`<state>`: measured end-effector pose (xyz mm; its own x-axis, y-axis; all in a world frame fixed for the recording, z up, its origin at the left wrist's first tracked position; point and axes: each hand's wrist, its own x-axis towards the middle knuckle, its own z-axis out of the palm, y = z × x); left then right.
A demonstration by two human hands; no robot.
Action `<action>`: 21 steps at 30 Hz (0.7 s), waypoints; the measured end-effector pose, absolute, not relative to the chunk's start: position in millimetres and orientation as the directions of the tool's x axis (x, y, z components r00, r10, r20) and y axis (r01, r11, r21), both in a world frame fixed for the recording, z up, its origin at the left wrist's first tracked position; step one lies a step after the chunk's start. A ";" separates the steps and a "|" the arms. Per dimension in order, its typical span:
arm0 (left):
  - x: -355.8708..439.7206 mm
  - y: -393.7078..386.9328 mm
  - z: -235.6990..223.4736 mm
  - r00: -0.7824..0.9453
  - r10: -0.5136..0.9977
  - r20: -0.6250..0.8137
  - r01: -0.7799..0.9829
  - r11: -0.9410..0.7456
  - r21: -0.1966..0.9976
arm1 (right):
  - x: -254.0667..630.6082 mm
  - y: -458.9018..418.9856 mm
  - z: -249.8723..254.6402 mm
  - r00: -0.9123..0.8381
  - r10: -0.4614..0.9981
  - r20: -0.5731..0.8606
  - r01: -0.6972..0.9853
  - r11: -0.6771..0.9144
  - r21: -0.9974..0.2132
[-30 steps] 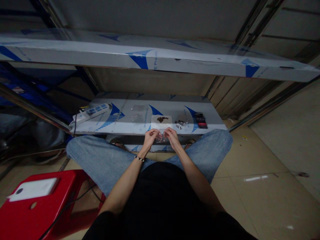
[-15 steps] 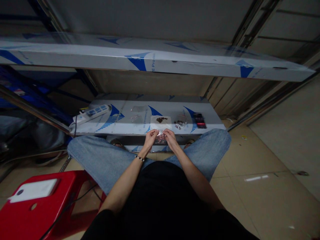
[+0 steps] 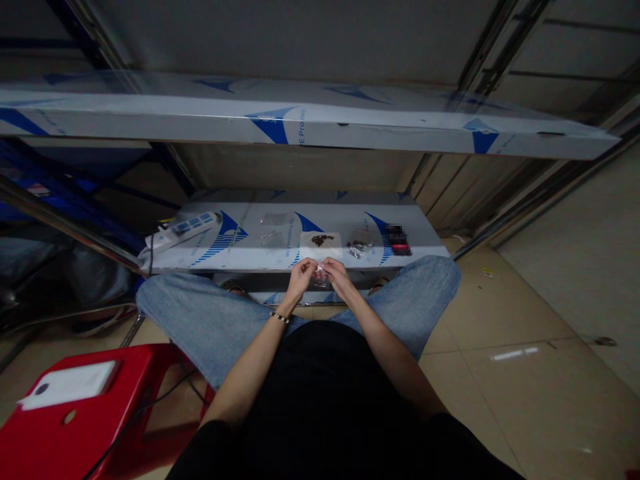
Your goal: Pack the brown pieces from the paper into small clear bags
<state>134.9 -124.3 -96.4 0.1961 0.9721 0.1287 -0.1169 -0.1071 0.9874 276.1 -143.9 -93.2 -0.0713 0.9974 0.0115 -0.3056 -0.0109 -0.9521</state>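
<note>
My left hand (image 3: pixel 301 275) and my right hand (image 3: pixel 337 275) meet in front of my knees, fingers pinched together on a small clear plastic bag (image 3: pixel 321 273). Just beyond them, on the low metal shelf (image 3: pixel 235 257), lies a white sheet (image 3: pixel 320 248) with a little heap of small dark pieces (image 3: pixel 323 239). To its right are several small clear bags (image 3: pixel 361 248). What is inside the held bag is too small to make out.
A white power strip (image 3: pixel 184 227) lies at the shelf's left end, two clear bags (image 3: pixel 274 227) mid-shelf, a red and dark object (image 3: pixel 399 241) at right. An upper shelf (image 3: pixel 300 127) overhangs. A red stool (image 3: pixel 85 407) with a white device (image 3: pixel 67 385) stands at my left.
Both hands have drawn closer together on the small bag; the view has shifted slightly. Nothing on the shelf has moved.
</note>
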 end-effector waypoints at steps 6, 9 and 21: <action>129.6 -122.0 -96.2 0.197 0.967 0.162 -0.085 -0.148 0.985 | 278.0 -140.0 -96.2 -0.119 0.993 0.019 -0.324 -0.020 -0.946; 126.5 -120.9 -93.4 0.238 0.955 0.177 -0.049 -0.171 0.984 | 278.4 -141.7 -97.9 -0.150 0.988 0.030 -0.314 -0.019 -0.949; 123.5 -119.7 -94.9 0.297 0.952 0.077 -0.140 -0.037 0.989 | 277.6 -140.3 -101.5 -0.152 0.988 0.040 -0.299 -0.007 -0.954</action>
